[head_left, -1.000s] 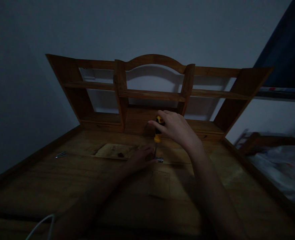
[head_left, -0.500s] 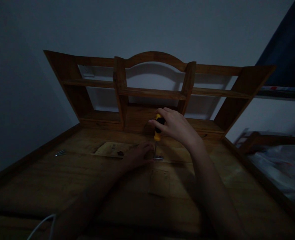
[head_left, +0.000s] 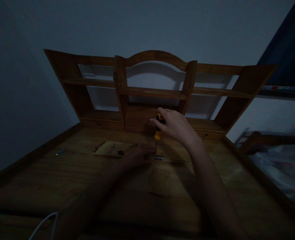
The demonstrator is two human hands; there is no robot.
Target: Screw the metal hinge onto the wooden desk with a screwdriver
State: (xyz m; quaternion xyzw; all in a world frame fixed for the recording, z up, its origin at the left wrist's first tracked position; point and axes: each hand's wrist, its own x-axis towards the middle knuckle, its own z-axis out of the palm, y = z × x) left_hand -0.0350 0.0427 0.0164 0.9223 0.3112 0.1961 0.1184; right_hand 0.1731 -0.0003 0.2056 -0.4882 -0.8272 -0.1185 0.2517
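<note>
My right hand (head_left: pixel 174 125) is closed around the yellow and black handle of a screwdriver (head_left: pixel 158 136). The screwdriver stands nearly upright, its shaft reaching down to the left end of a small metal hinge (head_left: pixel 159 157) on the wooden surface. Low beside that end is my left hand (head_left: pixel 137 156), in shadow, with thumb and forefinger curved and apart around the tip. Whether its fingertips touch the hinge is too dark to tell. A screw under the tip cannot be made out. Just in front of the hinge lies a square wooden piece (head_left: pixel 160 181).
Small shiny metal pieces, perhaps screws, (head_left: pixel 60 152) lie at the left. A pale rough-edged patch (head_left: pixel 109 148) with a dark spot is behind my left hand. A wooden shelf unit (head_left: pixel 152 92) stands along the back wall. A white cord (head_left: pixel 43 221) curves at the lower left.
My right hand and the screwdriver stay almost in place over the hinge, with only a slight shift of the grip. My left hand also stays beside the hinge. The view tilts a little.
</note>
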